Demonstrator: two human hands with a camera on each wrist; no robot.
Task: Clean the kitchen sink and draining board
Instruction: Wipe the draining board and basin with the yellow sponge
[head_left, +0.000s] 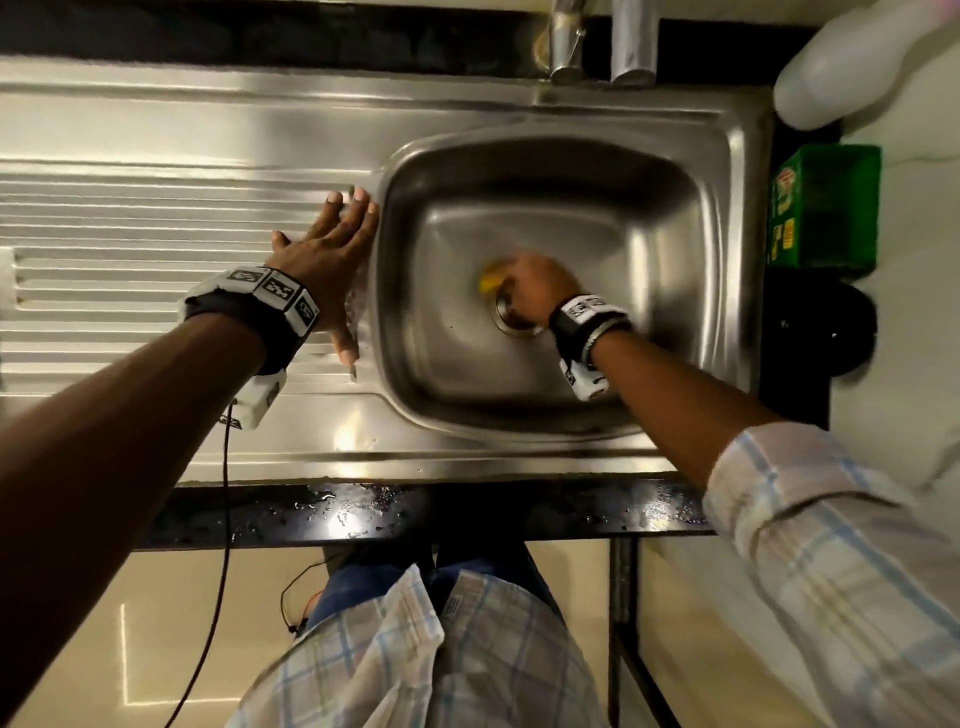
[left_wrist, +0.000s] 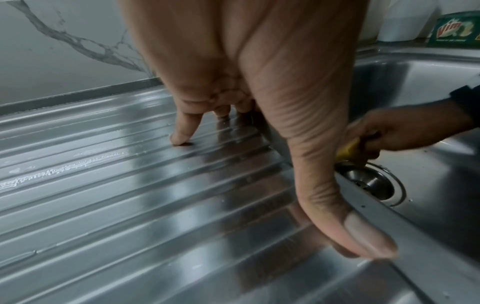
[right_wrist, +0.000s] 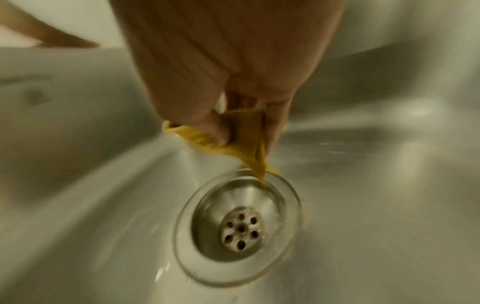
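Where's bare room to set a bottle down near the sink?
Free: the ribbed draining board left of the left hand, and the flat steel strip along the front edge. Crowded: the basin, where the right hand grips a yellow cloth by the drain.

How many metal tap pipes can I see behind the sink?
2: one tap pipe stands behind the sink's back rim; the second is immediately to its right. Their tops are cut off.
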